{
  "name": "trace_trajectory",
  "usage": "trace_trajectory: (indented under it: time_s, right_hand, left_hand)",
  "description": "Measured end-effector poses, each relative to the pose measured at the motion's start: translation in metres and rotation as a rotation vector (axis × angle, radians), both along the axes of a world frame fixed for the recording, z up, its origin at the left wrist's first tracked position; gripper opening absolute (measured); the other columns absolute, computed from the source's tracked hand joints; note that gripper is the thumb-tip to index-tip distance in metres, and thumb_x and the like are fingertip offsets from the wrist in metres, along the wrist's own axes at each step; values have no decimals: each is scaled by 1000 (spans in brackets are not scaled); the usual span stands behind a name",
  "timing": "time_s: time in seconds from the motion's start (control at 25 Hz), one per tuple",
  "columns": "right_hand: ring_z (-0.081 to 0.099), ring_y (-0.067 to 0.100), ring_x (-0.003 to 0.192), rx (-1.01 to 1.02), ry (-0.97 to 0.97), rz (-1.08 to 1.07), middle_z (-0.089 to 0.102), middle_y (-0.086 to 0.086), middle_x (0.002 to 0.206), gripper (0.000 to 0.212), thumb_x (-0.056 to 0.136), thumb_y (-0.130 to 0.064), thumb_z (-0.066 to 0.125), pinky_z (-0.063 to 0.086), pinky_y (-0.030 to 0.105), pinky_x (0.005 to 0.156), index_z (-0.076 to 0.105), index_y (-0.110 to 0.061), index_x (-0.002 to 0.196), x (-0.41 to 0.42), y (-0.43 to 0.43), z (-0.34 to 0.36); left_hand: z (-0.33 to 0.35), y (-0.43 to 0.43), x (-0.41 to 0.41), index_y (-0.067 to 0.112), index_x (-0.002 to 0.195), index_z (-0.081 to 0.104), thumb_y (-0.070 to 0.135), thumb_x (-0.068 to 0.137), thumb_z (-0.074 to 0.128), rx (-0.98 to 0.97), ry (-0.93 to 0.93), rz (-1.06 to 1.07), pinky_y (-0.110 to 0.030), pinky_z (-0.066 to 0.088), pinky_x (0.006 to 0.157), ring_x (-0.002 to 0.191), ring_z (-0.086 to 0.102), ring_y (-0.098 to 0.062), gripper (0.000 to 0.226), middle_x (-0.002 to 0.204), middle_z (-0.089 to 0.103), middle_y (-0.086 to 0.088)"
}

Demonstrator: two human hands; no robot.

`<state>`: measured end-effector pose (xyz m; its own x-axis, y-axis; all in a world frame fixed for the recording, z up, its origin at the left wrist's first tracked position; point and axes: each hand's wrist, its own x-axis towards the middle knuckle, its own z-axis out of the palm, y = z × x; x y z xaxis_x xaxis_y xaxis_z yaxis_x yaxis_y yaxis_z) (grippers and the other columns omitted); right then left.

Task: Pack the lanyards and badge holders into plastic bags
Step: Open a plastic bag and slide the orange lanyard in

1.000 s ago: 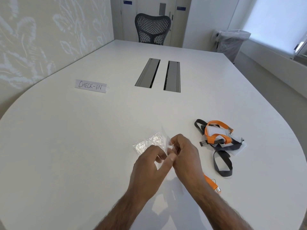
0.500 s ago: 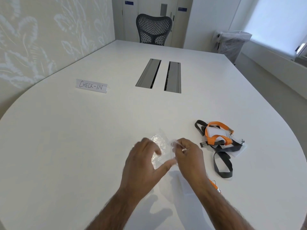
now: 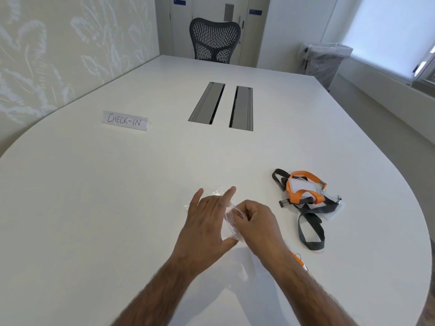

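Observation:
A clear plastic bag (image 3: 231, 225) is held just above the white table (image 3: 117, 208), and my right hand (image 3: 255, 223) pinches its upper edge with curled fingers. My left hand (image 3: 207, 222) lies over the bag's left side with straight, spread fingers, the thumb under its lower edge. More crinkled clear plastic (image 3: 217, 192) shows beyond the left fingertips. To the right lies a tangle of an orange lanyard (image 3: 303, 194), a dark grey lanyard (image 3: 310, 222) and clear badge holders (image 3: 336, 209). Another orange lanyard end (image 3: 299, 262) peeks out from behind my right forearm.
A folded "CHECK-IN" card (image 3: 124, 120) stands at the left of the table. Two grey cable hatches (image 3: 221, 105) are set in the table's middle. A black mesh chair (image 3: 214, 40) stands at the far end, a lined bin (image 3: 326, 61) to the right.
My left hand has let go of its pinch and spread flat over the bag, moving forward. My right hand keeps its pinch on the bag's edge and has shifted slightly left.

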<state>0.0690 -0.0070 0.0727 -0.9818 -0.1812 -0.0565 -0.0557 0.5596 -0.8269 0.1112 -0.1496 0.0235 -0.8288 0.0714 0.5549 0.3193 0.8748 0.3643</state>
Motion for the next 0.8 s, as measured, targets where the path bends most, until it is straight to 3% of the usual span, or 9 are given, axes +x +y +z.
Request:
trace_trajectory:
  time_s: [0.16, 0.36, 0.44, 0.56, 0.68, 0.8]
  right_hand:
    - [55, 3, 55, -4, -16, 5, 65, -12, 63, 16, 87, -28, 73, 42, 15, 50, 69, -21, 72, -1, 3, 2]
    - [48, 14, 55, 22, 22, 58, 56, 5, 63, 43, 101, -35, 50, 43, 38, 59, 59, -6, 70, 5, -4, 2]
    - [57, 21, 60, 44, 25, 56, 63, 6, 66, 43, 104, -30, 48, 50, 43, 63, 64, -4, 74, 6, -6, 0]
    - [53, 10, 52, 41, 12, 70, 54, -8, 53, 42, 104, -21, 48, 45, 32, 57, 59, -9, 66, 7, -5, 0]
    - [57, 3, 48, -64, -62, 170, 57, -8, 54, 39, 104, -25, 48, 49, 25, 52, 62, -3, 75, 10, -3, 4]
    - [65, 3, 60, -174, -143, 311, 67, -11, 69, 29, 102, -42, 55, 51, 25, 62, 68, -26, 81, 12, 10, 12]
  left_hand:
    - [3, 6, 3, 27, 162, 24, 43, 83, 66, 42, -26, -75, -33, 15, 128, 129, 50, -8, 91, 133, 56, 10]
    - [7, 7, 7, 36, 163, 12, 45, 78, 73, 138, -39, -103, -15, 20, 119, 142, 37, -3, 105, 154, 42, 13]
    - [7, 8, 8, 37, 163, 10, 51, 77, 74, 151, -42, -116, -13, 18, 119, 145, 31, 4, 109, 158, 38, 14]
    - [4, 8, 10, 33, 164, 13, 48, 77, 75, 113, -13, -140, -15, 20, 119, 143, 38, -4, 107, 155, 42, 10]
    - [0, 3, 9, 32, 164, 14, 39, 77, 73, 129, -1, -119, -16, 23, 118, 135, 44, -7, 105, 147, 47, 11]
    - [-1, -1, 7, 34, 163, 17, 41, 80, 73, 210, -49, -69, -18, 32, 112, 125, 48, -1, 100, 132, 50, 19]
